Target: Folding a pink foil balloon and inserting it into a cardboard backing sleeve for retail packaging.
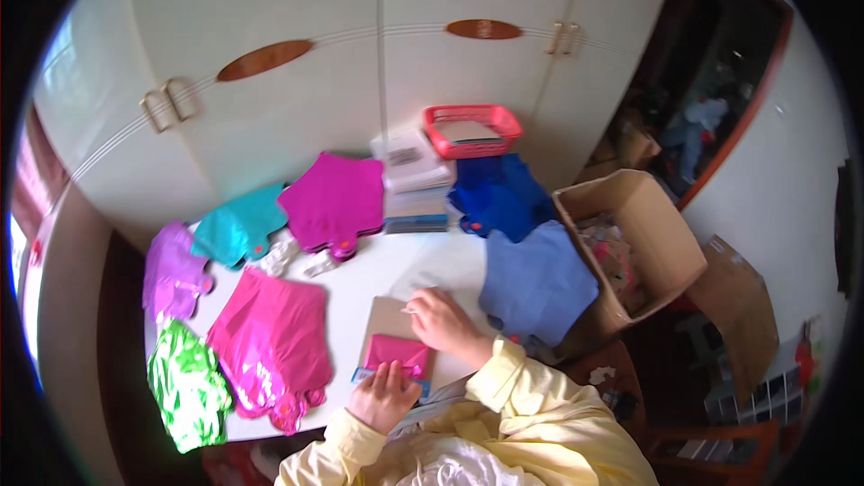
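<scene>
My left hand (382,396) lies with fingers stretched out over a folded shiny pink foil piece (398,349), pressing its near edge. Beneath that piece is a grey-brown card (382,317), and a blue printed strip (362,374) shows beside my fingertips. Just beyond, to the right, my right hand (441,324) is closed in a pinch over the card's far end. A small whitish bit shows at its fingertips, too small to name. A clear plastic sheet or bag (445,265) lies on the table past this hand.
Flat foil balloons lie round the white table (360,283): pink (274,324), green (187,387), purple (175,270), teal (238,223), magenta (333,198), dark blue (499,198), light blue (538,279). Stacked cards (416,193) and a red basket (472,130) stand behind; a cardboard box (661,234) is right.
</scene>
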The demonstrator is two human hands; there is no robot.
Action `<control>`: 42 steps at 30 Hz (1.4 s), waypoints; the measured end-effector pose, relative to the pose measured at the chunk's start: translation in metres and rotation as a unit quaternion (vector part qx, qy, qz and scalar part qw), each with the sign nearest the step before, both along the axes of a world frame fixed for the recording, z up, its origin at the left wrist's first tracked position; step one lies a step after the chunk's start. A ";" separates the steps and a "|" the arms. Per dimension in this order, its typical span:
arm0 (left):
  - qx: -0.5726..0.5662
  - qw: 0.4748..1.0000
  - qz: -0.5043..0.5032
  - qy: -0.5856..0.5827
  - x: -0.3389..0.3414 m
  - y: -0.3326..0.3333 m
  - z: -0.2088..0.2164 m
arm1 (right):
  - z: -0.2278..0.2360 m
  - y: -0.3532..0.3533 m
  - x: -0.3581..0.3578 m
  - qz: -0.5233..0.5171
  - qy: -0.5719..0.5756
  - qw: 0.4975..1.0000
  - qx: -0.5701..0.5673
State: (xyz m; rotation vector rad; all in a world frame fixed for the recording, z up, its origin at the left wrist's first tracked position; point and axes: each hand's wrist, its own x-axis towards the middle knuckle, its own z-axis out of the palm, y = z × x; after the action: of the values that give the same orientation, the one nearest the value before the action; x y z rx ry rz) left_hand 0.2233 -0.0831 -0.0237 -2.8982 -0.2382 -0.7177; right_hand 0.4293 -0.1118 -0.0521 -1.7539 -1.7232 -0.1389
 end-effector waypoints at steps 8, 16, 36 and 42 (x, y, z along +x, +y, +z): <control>0.001 1.000 -0.003 0.003 -0.006 0.002 -0.003 | 0.001 -0.010 -0.012 -0.028 0.021 0.999 0.008; 0.019 1.000 -0.015 0.003 -0.007 0.003 -0.001 | 0.005 -0.004 -0.017 -0.046 -0.079 0.996 -0.014; 0.037 0.998 -0.059 -0.010 -0.030 0.013 0.005 | 0.004 0.014 -0.024 -0.056 -0.083 0.995 0.023; 0.039 0.997 -0.064 -0.004 -0.035 0.016 0.006 | 0.002 0.015 -0.029 -0.053 -0.091 0.994 0.013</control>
State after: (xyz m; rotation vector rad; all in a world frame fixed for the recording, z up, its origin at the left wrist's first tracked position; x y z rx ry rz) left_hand 0.1881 -0.0676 -0.0175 -2.8560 -0.0236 -0.7416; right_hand 0.4005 -0.0967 -0.0498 -1.8629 -1.7453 -0.3766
